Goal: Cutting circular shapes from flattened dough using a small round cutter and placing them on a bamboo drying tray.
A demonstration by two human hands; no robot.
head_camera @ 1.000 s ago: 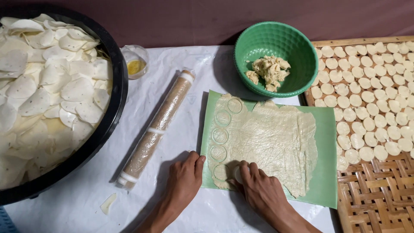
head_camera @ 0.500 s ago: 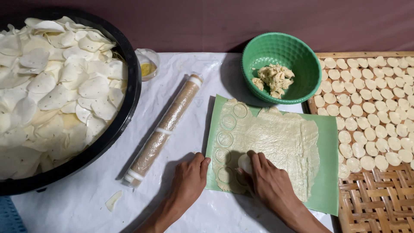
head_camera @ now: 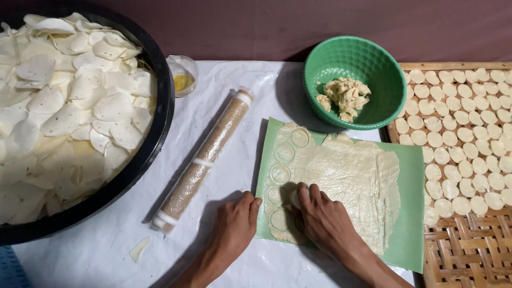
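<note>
My right hand point(head_camera: 320, 221) pinches a small round cutter into the dough sheet point(head_camera: 346, 186) at the mat's seven o'clock; left hand point(head_camera: 234, 224) lies flat, fingers spread. I judge the dough soft, tearable: lift discs by their edges.

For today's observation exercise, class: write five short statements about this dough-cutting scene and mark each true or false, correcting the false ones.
1. The right hand presses on the dough sheet. True.
2. The green bowl is empty. False: it holds dough scraps.
3. The rolling pin lies left of the green mat. True.
4. The left hand grips the rolling pin. False: it rests at the mat's left edge.
5. Round cut pieces lie on the woven tray. True.
</note>
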